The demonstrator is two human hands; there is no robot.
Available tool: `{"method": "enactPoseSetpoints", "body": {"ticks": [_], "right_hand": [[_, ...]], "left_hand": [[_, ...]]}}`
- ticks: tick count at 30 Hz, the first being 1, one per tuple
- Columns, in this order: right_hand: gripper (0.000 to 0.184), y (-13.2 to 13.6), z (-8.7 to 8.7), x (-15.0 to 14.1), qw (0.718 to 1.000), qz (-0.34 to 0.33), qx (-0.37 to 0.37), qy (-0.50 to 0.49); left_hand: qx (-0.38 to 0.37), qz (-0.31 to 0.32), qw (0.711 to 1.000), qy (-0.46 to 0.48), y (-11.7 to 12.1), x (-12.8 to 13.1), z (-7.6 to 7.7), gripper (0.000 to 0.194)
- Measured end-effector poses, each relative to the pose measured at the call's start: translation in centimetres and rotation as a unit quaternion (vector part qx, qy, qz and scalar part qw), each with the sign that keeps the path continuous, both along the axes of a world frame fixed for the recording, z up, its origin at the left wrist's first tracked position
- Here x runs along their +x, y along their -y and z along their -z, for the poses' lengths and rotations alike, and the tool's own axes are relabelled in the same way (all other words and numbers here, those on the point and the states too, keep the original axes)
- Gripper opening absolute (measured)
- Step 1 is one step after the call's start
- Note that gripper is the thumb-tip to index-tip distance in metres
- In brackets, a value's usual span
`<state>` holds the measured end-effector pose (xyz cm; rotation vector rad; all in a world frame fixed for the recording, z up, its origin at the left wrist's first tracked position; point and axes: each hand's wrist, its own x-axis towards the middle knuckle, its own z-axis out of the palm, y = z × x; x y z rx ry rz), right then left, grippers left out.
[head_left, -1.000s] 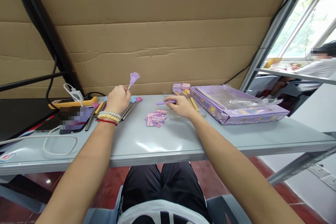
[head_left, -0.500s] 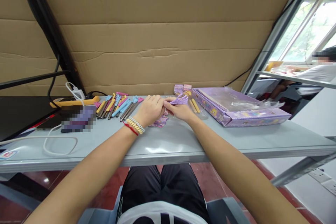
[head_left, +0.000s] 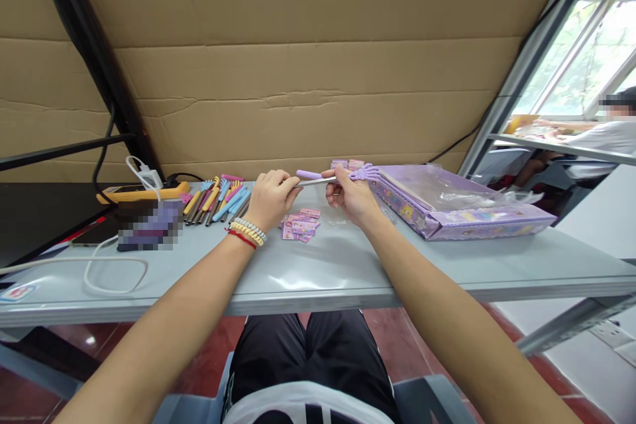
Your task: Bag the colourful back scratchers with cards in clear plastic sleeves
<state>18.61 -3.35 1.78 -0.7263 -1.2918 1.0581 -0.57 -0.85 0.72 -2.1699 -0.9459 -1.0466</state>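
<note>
Below the table's front edge, the wearer's smooth black trousers [head_left: 308,351] show above a red tiled floor [head_left: 213,338]. Over them runs the glossy grey tabletop [head_left: 318,278], its front rim straight and ridged. Toward the left lies a white cable [head_left: 64,262], looped in a soft curve near a flat, dark phone [head_left: 149,228] that is partly blurred.

Around the left wrist sit coiled bracelets [head_left: 253,230] and a thin red cord [head_left: 242,238]. The left hand [head_left: 271,199] pinches one end of a slim, shiny metal rod [head_left: 315,181]; the right hand [head_left: 352,197] grips the same rod near its other end, fingers curled. From that end spreads a lilac hand-shaped head [head_left: 365,173], its prongs fanned close to the box. A smooth, rounded lilac tube [head_left: 309,174] juts from the right hand's fingers, just above the rod.

Small glossy printed cards [head_left: 302,225] overlap in a loose pile between the forearms. Left of the hands, slender sticks [head_left: 213,202] in pink, blue and yellow lie bunched, many with metal shafts. To the right, crinkled clear film [head_left: 447,192] covers part of a shallow purple box [head_left: 477,218] with patterned sides.

Behind everything rises creased brown cardboard [head_left: 308,79]; beyond the metal post [head_left: 531,59], a person in white [head_left: 609,136] sits by a bright window [head_left: 571,53].
</note>
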Motion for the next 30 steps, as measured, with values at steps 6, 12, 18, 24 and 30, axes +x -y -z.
{"method": "enactPoseSetpoints", "body": {"ticks": [6, 12, 18, 24, 30], "right_hand": [[0.054, 0.3, 0.4, -0.5, 0.996, -0.033, 0.018, 0.08], [0.051, 0.0, 0.6, -0.7, 0.997, -0.057, 0.008, 0.049], [0.054, 0.3, 0.1, -0.6, 0.996, -0.083, -0.03, 0.01], [0.07, -0.3, -0.6, 1.3, 0.998, 0.001, -0.024, -0.061], [0.059, -1.0, -0.9, 3.0, 0.987, 0.055, -0.017, -0.149]], "left_hand": [[0.027, 0.06, 0.998, 0.005, 0.1, 0.5, 0.3, 0.028], [-0.091, 0.127, 0.986, 0.057, 0.2, 1.2, 0.9, 0.026], [-0.227, 0.148, 0.959, 0.083, 0.7, 1.6, 0.8, 0.018], [-0.277, 0.021, 0.957, 0.084, 0.0, 0.0, 0.0, 0.031], [-0.297, -0.019, 0.946, 0.127, -0.9, -1.9, -0.4, 0.041]]}}
